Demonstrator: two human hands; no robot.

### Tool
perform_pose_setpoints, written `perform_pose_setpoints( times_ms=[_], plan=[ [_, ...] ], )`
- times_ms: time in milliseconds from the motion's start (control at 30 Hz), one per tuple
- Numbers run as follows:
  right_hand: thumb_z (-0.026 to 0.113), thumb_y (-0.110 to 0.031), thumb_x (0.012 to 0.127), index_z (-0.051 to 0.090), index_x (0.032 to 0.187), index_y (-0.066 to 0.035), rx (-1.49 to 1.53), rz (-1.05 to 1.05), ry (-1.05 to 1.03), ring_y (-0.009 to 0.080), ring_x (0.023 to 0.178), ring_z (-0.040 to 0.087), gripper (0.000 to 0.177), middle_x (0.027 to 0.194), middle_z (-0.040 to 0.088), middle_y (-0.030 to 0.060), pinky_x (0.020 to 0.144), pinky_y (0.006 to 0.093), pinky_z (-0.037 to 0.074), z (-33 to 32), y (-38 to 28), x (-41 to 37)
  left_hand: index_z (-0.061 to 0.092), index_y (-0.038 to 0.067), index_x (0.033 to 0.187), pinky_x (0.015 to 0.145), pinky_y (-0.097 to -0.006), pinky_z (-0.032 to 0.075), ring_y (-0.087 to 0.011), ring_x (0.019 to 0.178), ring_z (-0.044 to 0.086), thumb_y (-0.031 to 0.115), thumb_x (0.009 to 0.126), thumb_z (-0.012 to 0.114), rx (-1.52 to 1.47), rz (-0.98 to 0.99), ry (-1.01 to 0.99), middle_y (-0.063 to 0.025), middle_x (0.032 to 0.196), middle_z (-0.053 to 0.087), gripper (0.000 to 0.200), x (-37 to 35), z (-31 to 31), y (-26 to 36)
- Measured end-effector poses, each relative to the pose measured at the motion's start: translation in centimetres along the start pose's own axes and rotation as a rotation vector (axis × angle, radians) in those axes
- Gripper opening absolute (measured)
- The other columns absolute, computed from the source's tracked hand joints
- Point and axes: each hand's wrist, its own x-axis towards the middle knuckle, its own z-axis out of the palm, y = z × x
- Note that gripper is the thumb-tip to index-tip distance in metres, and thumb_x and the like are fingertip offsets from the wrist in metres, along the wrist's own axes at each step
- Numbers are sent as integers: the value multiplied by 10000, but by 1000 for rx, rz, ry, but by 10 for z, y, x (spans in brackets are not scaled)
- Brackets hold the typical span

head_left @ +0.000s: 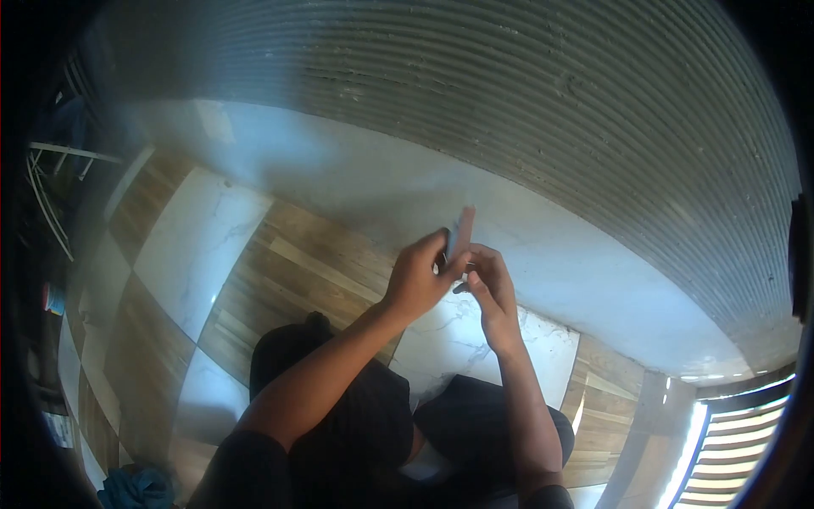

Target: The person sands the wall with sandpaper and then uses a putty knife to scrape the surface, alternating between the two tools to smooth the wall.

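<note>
My left hand (420,276) is closed on a thin, flat bar (467,225), pinkish on one face and greyish on the other. The bar points up and away from me, and its lower end is hidden by my fingers. Close against it, my right hand (496,288) has its fingers curled and its thumb bent inward. A small dark piece (461,288) shows between the two hands, too small to name. Both hands are held up in front of me, above my bent, dark-clothed legs (356,407).
A corrugated wall (509,93) with a pale lower band (577,246) stands ahead. Wood-look and white marbled tiles (186,246) cover the floor. A white metal rack (72,153) is at the left, a teal cloth (136,488) at lower left, a slatted opening (733,450) at lower right.
</note>
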Motion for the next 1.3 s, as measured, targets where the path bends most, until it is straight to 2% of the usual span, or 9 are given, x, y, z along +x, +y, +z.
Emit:
perform_pose_setpoints(
  times_ms=[133,200,333,433,567,1033,1133,1233,1300],
  plan=[
    [598,-273,1043,453,1395,33,-213,-140,114,167,1058,576,489,1186,593,103,850,328,503,5,13,-2,559,91,1006,699,-389,536,-309,780,658,131,834,773,197,327,-156,-77,905,619,277,-7,5,13],
    [590,-243,1053,434,1405,57,-96,-78,113,146,962,605,488,1099,635,100,814,303,509,-3,2,1,576,108,1103,705,-406,531,-284,833,656,116,813,773,104,297,-224,-74,969,597,351,-6,4,20],
    [563,-171,1068,423,1391,62,-72,-130,417,137,800,636,423,999,705,110,701,265,510,-24,-9,7,642,113,1192,674,-349,505,-224,779,608,48,803,752,143,392,-145,-60,885,558,410,-5,2,21],
    [583,-220,1063,550,1163,31,-226,-291,598,103,617,598,272,933,739,140,522,218,423,-42,-15,8,649,106,1170,658,-339,492,-220,768,595,32,822,733,119,354,-145,-63,877,556,365,-6,4,21],
    [545,-159,1069,486,1248,19,-422,-304,742,134,696,609,259,930,705,117,606,266,464,-66,-27,3,654,103,1156,619,-322,474,-193,688,545,12,836,715,112,393,-141,-55,889,572,339,-8,8,17],
    [473,-64,1066,541,1085,28,-516,-406,626,123,638,617,116,936,735,128,543,263,461,-53,-13,9,661,95,1152,593,-288,441,-147,620,468,-20,835,703,118,388,-141,-47,899,578,340,-9,13,13],
    [474,-61,1066,556,1068,17,-626,-506,584,118,627,624,113,879,728,104,540,255,464,-46,-23,10,662,92,1139,596,-287,444,-148,630,484,-20,835,697,123,376,-127,-45,897,577,326,-7,12,15],
    [529,-55,1031,572,1058,13,-584,-367,625,164,610,609,85,758,655,87,561,280,467,-38,-61,13,664,86,1110,608,-297,468,-161,674,552,-13,841,693,103,349,-105,-49,903,588,288,-7,14,10],
    [545,-46,1013,588,1045,3,-757,-399,494,188,598,596,72,750,643,104,569,303,466,-39,-80,26,667,82,1088,637,-318,500,-188,739,619,-5,851,687,117,375,-123,-56,914,604,253,-6,16,3]
  ],
)
